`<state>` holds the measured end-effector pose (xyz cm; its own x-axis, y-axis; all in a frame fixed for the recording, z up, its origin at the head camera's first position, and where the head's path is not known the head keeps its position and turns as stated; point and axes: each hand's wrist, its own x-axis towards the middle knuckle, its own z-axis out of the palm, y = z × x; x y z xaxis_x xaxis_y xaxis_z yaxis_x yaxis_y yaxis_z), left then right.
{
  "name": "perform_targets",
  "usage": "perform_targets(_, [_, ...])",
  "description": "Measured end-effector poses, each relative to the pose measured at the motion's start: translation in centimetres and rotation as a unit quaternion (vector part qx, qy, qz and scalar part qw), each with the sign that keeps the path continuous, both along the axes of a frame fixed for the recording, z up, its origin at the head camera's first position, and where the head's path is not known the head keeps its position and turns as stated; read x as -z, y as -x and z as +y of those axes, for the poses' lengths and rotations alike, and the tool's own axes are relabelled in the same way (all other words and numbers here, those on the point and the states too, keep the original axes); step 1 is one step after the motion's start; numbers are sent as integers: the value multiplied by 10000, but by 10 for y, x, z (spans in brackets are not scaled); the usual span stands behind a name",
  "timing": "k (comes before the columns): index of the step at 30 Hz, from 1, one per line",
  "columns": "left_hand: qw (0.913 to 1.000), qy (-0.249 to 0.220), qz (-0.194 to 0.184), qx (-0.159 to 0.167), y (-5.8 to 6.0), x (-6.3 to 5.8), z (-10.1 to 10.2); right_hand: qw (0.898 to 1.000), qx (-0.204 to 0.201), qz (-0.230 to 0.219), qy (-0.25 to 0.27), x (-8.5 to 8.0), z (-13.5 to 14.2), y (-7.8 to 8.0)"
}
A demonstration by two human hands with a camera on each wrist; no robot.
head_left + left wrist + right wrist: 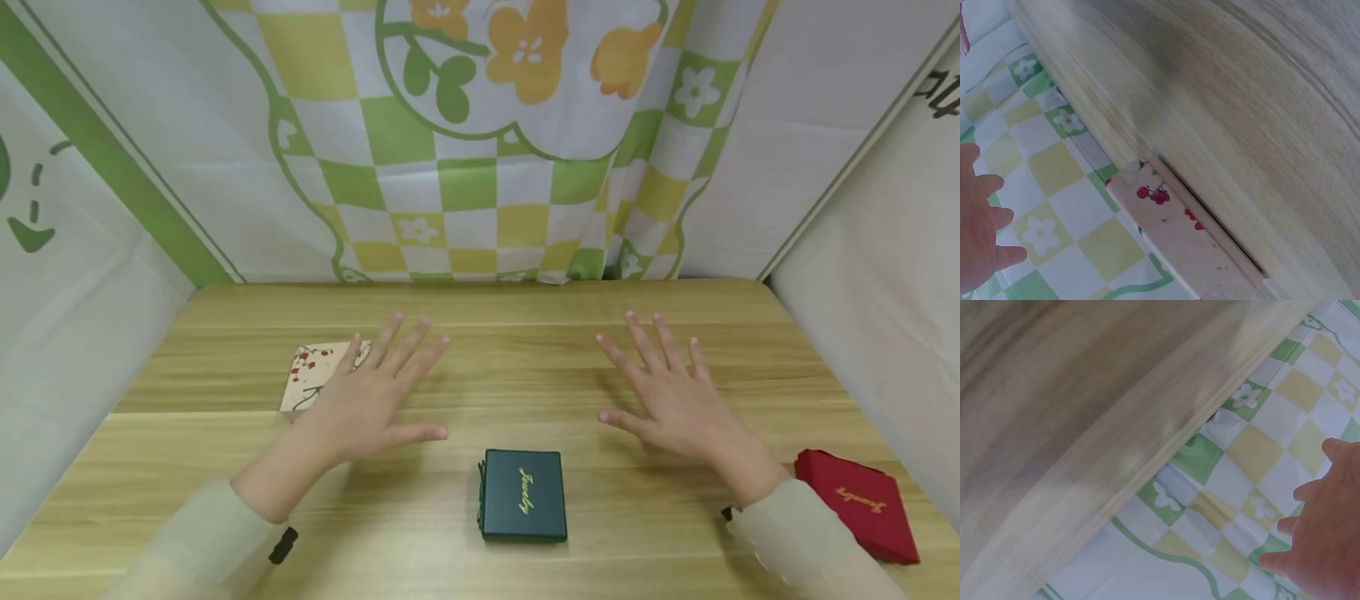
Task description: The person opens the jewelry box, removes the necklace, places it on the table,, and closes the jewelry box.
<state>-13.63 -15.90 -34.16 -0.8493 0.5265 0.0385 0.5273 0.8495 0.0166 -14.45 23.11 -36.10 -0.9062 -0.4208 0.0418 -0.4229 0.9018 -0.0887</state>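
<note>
Both hands hover over the wooden table with fingers spread, holding nothing. In the head view my left hand (363, 408) partly covers a cream box with red blossoms (311, 367); the left wrist view shows that flowered box (1179, 228) from the side, and part of the left hand (982, 225). My right hand (678, 408) is at the right of the middle, and its fingers also show in the right wrist view (1322, 531). Between the wrists, nearer the front, lies a dark green box with gold "Jewelry" lettering (525, 496). A red box with similar lettering (862, 504) lies beside the right forearm, which partly covers it.
The wooden table (510, 367) ends at the back against a green, yellow and white checked curtain (465, 183). White cloth walls (75, 275) stand on both sides. A cord or ribbon shows along the green box's left edge.
</note>
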Motion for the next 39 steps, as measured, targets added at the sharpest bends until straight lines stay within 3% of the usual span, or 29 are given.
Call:
perform_targets(11, [9964, -299, -335, 717, -22, 2, 23, 9993, -346, -121, 116, -3, -14, -12])
perform_targets(17, [9923, -133, -638, 1058, -29, 9, 33, 9977, -616, -227, 186, -3, -27, -21])
perform_targets(25, [9877, -226, -882, 1272, -33, 18, 41, 9924, -954, -624, 455, 0, -39, -32])
perform_targets(34, [9851, -44, -821, 1513, -34, 25, 51, 9807, -1188, -1459, 538, 3, -50, -44])
perform_targets(39, [9843, 28, -914, 1512, -36, 30, 55, 9755, -1401, -1608, 530, 3, -57, -50])
